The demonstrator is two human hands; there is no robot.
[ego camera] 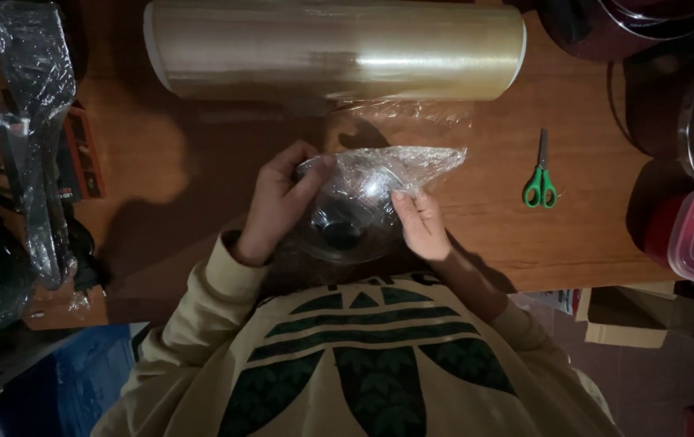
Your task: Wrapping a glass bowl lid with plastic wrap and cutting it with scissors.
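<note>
Head view: left hand (278, 202) and right hand (418, 222) pinch clear film (399, 166) taut around the glass bowl (345, 222), with the film roll (335, 50) behind.

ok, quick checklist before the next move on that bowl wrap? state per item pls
1. Left hand on the film at the bowl's left rim: ok.
2. Right hand pinching the film at the right edge: ok.
3. Film covers the top of the glass bowl: ok, though loose and bunched toward the right.
4. Film cut free from the big roll: cannot tell; a wrinkled strip lies between roll and bowl.
5. Scissors within reach: ok, lying on the table to the right, untouched.
6. Film sealed under the bowl: cannot tell, hidden.
</note>
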